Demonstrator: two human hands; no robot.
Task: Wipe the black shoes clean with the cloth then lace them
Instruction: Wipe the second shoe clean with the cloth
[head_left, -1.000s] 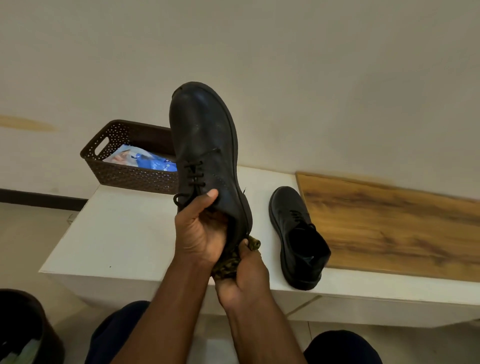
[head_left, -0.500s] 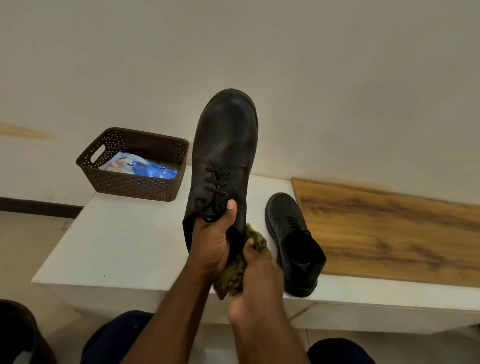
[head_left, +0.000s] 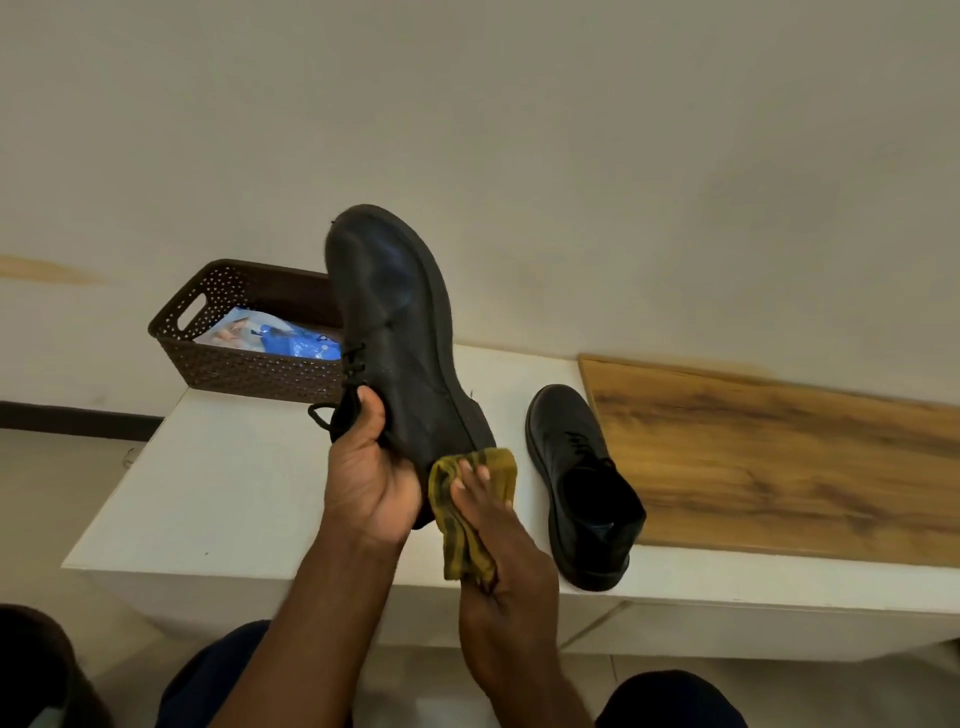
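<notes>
My left hand (head_left: 369, 478) grips a black lace-up shoe (head_left: 400, 332) by its heel end and holds it up, toe pointing away, its side turned toward me. My right hand (head_left: 498, 561) holds a yellow-green checked cloth (head_left: 467, 514) and presses it against the shoe's heel side. The laces hang at the shoe's left by my thumb. A second black shoe (head_left: 582, 488) lies on the white table (head_left: 218, 493), to the right of my hands, opening toward me.
A brown perforated basket (head_left: 244, 364) with a blue-and-white packet stands at the table's back left. A wooden board (head_left: 779, 457) covers the table's right part. A dark bin (head_left: 36, 670) sits at the lower left on the floor. My knees are below the table edge.
The held shoe has rolled so its side faces me instead of its laced top. My right hand has shifted the cloth up onto the heel's right side.
</notes>
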